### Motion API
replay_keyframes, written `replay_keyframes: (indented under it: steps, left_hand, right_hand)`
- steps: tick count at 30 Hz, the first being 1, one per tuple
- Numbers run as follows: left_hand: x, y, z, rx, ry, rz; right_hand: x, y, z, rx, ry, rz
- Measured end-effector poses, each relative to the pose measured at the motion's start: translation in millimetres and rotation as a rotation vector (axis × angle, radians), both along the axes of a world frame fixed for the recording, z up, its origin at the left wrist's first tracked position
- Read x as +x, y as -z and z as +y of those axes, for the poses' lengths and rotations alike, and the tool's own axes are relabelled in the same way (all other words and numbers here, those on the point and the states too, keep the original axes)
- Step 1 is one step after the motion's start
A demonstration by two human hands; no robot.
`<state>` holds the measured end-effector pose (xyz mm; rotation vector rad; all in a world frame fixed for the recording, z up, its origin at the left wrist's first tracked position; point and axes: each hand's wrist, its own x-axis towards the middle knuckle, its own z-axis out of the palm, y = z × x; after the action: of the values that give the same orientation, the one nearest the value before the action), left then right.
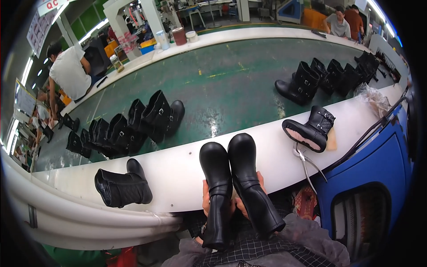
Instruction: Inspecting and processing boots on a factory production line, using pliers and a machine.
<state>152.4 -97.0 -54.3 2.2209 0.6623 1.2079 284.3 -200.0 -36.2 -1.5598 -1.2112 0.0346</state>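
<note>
Two black boots are held side by side in front of me, toes pointing away and shafts toward my body. My left hand (206, 198) wraps round the left boot (216, 178), with fingers showing along its outer side. Round the right boot (247, 178) my right hand (261, 181) is closed, mostly hidden behind it. The boots' toes touch or nearly touch over the white ledge (178, 178). On the ledge to the left lies another black boot (122, 184) on its side. A buckled boot (311, 129) with a pale sole lies at the right, beside metal pliers (304, 162).
Beyond the ledge runs a green conveyor (222, 98) carrying a row of black boots (118, 133) at left and more boots (307, 80) at right. A blue machine (364, 178) stands close on my right. A person in a white shirt (71, 71) works at the far left.
</note>
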Motion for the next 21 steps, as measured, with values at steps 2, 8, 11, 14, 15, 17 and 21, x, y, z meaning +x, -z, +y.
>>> replay_keyframes:
  steps: [2, 8, 11, 14, 15, 17, 21]
  left_hand:
    - [2.5, -10.8, -2.4, -0.196, -0.02, -0.088]
    - [-10.8, -71.7, -10.0, -0.118, 0.118, 0.135]
    - [-12.0, -91.2, -12.3, -0.083, 0.148, 0.274]
    - [-8.1, -93.8, -14.0, -0.391, 0.267, 0.236]
    - [-7.2, -92.2, -14.8, -0.398, 0.245, 0.24]
    - [-6.6, -87.3, -15.5, -0.396, 0.228, 0.247]
    - [-16.0, -77.4, -14.2, -0.164, 0.133, 0.297]
  right_hand:
    - [-3.5, 15.3, 4.4, 0.039, 0.036, -0.009]
    - [-5.8, 32.0, 18.0, 0.311, 0.164, -0.187]
    - [-4.3, 25.1, 18.5, 0.38, 0.12, -0.258]
    - [-4.2, 15.1, 15.5, 0.361, 0.122, -0.282]
    - [-4.3, 12.2, 14.7, 0.354, 0.124, -0.297]
    - [-4.4, 7.8, 13.1, 0.353, 0.136, -0.312]
    - [-3.4, 5.6, 12.1, 0.335, 0.132, -0.298]
